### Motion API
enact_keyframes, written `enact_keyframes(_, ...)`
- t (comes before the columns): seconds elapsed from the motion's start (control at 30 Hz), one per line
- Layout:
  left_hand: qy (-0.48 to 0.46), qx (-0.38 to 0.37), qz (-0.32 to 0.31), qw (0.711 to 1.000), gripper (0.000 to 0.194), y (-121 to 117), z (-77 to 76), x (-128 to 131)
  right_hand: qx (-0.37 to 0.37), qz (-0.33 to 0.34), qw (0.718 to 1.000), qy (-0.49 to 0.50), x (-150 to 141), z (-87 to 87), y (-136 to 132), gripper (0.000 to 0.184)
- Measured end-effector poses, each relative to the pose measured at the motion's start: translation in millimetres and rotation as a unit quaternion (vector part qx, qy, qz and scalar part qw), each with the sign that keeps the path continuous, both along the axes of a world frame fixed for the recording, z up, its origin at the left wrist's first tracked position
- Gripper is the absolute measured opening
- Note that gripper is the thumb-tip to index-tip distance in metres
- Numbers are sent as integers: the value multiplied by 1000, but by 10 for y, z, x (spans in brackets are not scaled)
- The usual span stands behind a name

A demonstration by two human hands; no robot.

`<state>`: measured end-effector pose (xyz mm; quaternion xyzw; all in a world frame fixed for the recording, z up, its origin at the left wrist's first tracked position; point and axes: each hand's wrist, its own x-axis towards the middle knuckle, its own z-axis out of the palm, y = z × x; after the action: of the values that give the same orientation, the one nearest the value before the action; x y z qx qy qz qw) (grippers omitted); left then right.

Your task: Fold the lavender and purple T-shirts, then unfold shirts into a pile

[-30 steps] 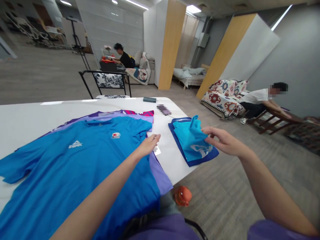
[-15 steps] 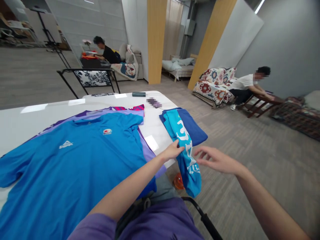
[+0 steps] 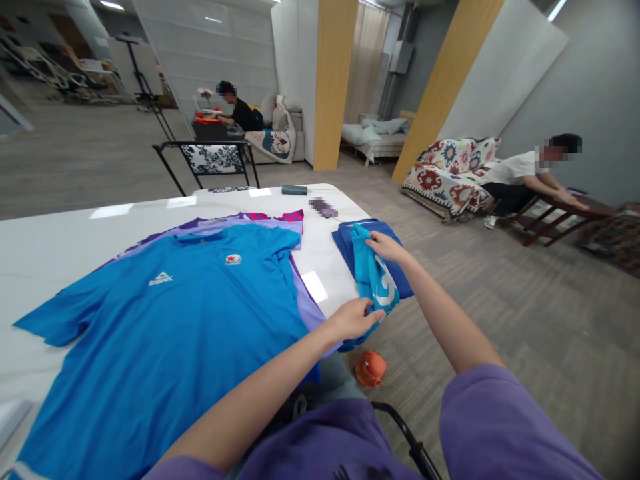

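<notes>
A light blue shirt with white print (image 3: 373,280) lies folded lengthwise on a dark blue folded garment (image 3: 387,257) at the right end of the white table (image 3: 60,233). My left hand (image 3: 353,319) pinches the near end of the light blue shirt at the table's edge. My right hand (image 3: 384,247) grips its far end, fingers closed on the cloth. A large blue T-shirt (image 3: 150,327) lies spread flat to the left, on top of a purple shirt (image 3: 300,293).
An orange object (image 3: 370,368) lies on the floor below the table edge. A dark case (image 3: 294,190) and a small device (image 3: 323,207) sit at the table's far end. A black chair (image 3: 210,160) stands behind. Two people sit farther off, one at the back (image 3: 240,115) and one at the right (image 3: 525,180).
The light blue shirt, which hung over the table edge half a second ago, now lies shorter on the dark blue garment. My right hand moved to its far end and my left hand to its near end.
</notes>
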<state>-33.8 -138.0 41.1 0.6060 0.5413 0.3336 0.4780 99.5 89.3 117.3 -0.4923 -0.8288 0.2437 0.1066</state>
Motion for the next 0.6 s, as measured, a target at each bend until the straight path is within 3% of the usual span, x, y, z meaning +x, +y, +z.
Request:
enact_keyframes(0.1, -67, -5, 65, 996, 83, 89, 150, -195, -88, 65, 967, 228, 374, 287, -99, 47)
enact_keyframes(0.2, -164, 4, 109, 980, 108, 220, 373, -299, -114, 118, 939, 301, 575, 652, -457, 52)
enact_keyframes(0.3, -275, 21, 96, 957, 104, 262, 642, -328, -118, 168, 935, 289, 594, 978, -893, 49)
enact_keyframes(0.43, -378, 44, 105, 919, 77, 85, 1039, -450, -126, 209, 926, 288, 541, 1257, -1259, 50)
enact_keyframes(0.5, -365, 53, 96, 925, 67, -53, 1234, -586, -116, 197, 920, 317, 504, 1352, -1344, 48)
enact_keyframes(0.6, -255, 123, 64, 957, 68, -244, 1461, -808, -103, 173, 903, 381, 380, 1468, -1437, 47)
